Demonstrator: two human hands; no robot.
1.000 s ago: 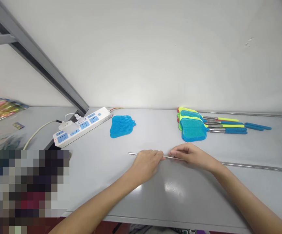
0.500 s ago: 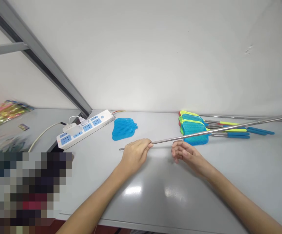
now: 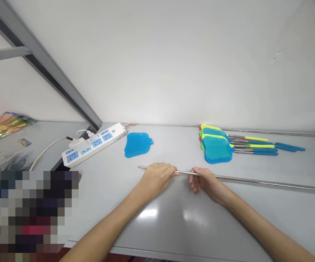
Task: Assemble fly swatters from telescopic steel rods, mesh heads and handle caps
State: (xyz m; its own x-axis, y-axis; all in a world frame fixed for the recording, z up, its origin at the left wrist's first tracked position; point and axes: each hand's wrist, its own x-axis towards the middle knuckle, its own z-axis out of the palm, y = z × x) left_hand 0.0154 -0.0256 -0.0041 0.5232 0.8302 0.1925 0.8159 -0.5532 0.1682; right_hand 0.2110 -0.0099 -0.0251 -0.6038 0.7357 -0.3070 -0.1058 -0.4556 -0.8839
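Observation:
A long thin metal rod point(image 3: 255, 180) lies low across the grey table point(image 3: 173, 222), running from near the centre out to the right edge. My left hand point(image 3: 157, 176) is closed round the rod near its left end. My right hand point(image 3: 205, 180) pinches the same rod a little further right. A loose blue swatter head point(image 3: 137, 143) lies behind my left hand.
A stack of blue and yellow-green fly swatters point(image 3: 217, 147) with extended handles lies at the back right. A white power strip point(image 3: 94, 143) with plugs and a cable sits at the back left. Colourful packets point(image 3: 4, 123) lie at the far left. A blurred patch covers the lower left.
Half a second ago the rod was raised, with its right end tilted up over the swatters, held by my left hand alone. It now lies low along the table, gripped by both hands.

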